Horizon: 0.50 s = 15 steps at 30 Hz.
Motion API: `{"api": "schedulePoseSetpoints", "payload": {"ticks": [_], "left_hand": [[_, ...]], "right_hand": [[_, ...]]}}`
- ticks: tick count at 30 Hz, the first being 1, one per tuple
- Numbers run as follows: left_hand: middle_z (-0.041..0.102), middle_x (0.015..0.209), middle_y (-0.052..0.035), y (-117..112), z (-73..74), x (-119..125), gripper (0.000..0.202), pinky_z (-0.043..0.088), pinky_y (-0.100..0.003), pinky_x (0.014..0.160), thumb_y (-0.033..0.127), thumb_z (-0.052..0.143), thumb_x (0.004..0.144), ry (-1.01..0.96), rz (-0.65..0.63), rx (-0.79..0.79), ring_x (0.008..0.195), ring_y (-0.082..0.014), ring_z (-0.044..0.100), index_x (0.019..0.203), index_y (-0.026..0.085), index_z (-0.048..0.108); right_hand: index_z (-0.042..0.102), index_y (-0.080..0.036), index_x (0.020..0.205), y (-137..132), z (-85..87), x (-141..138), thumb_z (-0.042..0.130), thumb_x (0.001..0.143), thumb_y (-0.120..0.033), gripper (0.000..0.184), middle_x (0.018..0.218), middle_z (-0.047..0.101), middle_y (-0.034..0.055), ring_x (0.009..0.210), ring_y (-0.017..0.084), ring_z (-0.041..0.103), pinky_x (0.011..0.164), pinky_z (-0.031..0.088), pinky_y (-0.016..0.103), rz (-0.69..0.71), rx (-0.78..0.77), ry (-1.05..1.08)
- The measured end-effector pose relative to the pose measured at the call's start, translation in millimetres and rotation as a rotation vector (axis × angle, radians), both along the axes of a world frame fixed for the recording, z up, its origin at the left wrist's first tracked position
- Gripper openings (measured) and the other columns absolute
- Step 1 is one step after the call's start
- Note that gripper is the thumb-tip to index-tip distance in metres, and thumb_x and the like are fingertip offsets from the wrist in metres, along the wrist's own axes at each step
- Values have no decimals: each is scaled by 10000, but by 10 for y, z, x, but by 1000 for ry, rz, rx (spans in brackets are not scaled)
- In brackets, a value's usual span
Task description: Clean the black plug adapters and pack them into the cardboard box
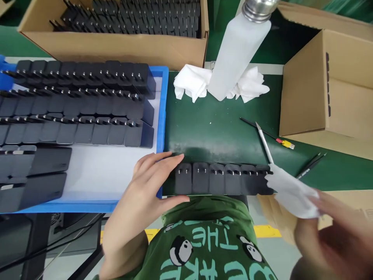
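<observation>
Presenting six black adapters (201, 181) in one row on a green table (204, 120), plug faces up, seemingly for access. Bracketing the row's left end with the left hand (145, 190), spread and gripping nothing. Pinching one white cloth (295, 192) in the right hand (339, 233) by the row's right end, apparently keeping its far edge loose. Showing behind the row one bottle (239, 54), two tissue bunches (192, 79); leftward, one blue tray (162, 116).

Six black plug adapters (217, 182) sit side by side in a straight row before me, pronged faces up, each showing two metal pins. At the row's right end I hold a crumpled white cloth (297, 194), its tip overlapping the last adapter in view.
</observation>
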<state>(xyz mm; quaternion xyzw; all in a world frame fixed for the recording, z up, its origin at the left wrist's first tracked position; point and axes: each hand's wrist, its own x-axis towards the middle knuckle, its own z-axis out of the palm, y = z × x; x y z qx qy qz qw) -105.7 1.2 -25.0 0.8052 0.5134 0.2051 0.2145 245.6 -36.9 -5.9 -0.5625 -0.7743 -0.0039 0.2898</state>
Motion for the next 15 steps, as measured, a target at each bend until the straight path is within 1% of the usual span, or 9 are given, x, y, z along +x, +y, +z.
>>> {"api": "schedulePoseSetpoints", "payload": {"ticks": [1,3,4,6,9,12,14,15], "left_hand": [[679,1331,-86,14,-14,-12,626,433,-442,1096,487,715,896,5,-7,5,1327,-315,539,1425,243,486],[707,1286,-90,37,-42,-24,587,417,-448,1098,481,713,903,15,-21,15,1305,-316,560,1394,229,512],[718,1268,-91,44,-53,-25,582,406,-450,1101,480,713,904,18,-27,23,1289,-313,575,1387,223,516],[733,1242,-92,49,-65,-23,597,375,-457,1120,471,716,906,31,-34,30,1261,-306,601,1400,212,503],[744,1227,-92,50,-57,-17,605,323,-473,1148,442,717,915,47,-61,12,1234,-298,625,1418,206,479],[744,1235,-96,52,-33,-14,557,296,-478,1156,400,700,932,50,-85,-6,1217,-295,637,1402,194,481],[742,1244,-94,53,-21,-12,485,296,-477,1155,330,662,954,44,-84,-1,1214,-288,640,1384,189,488],[744,1242,-87,52,-18,-10,446,297,-477,1155,288,634,964,34,-79,7,1211,-282,642,1376,194,492]], "right_hand": [[692,-268,1177,-70,-116,-66,701,828,-109,384,1046,787,71,846,275,786,668,655,371,17,16,-45],[682,-159,1148,-143,-294,-291,693,810,-18,366,1098,786,131,1005,304,775,885,642,427,59,49,-108],[680,-125,1107,-154,-343,-430,681,815,8,321,1090,789,151,1051,302,765,962,614,442,77,55,-114],[678,-102,1031,-140,-366,-705,626,861,20,215,1059,795,168,1098,267,752,1049,567,417,126,44,-83],[681,-116,942,-68,-308,-1026,584,909,-9,149,1029,802,153,1106,226,748,1069,549,343,233,86,-74],[701,-133,885,34,-263,-1273,598,908,-37,142,1043,800,118,1058,200,765,1036,564,274,343,155,-102],[721,-136,875,107,-251,-1434,610,907,-74,131,1063,798,109,1054,206,767,1011,579,265,380,188,-119],[729,-135,875,141,-245,-1504,606,913,-99,133,1067,799,110,1058,209,766,1008,584,266,420,183,-105]]}}
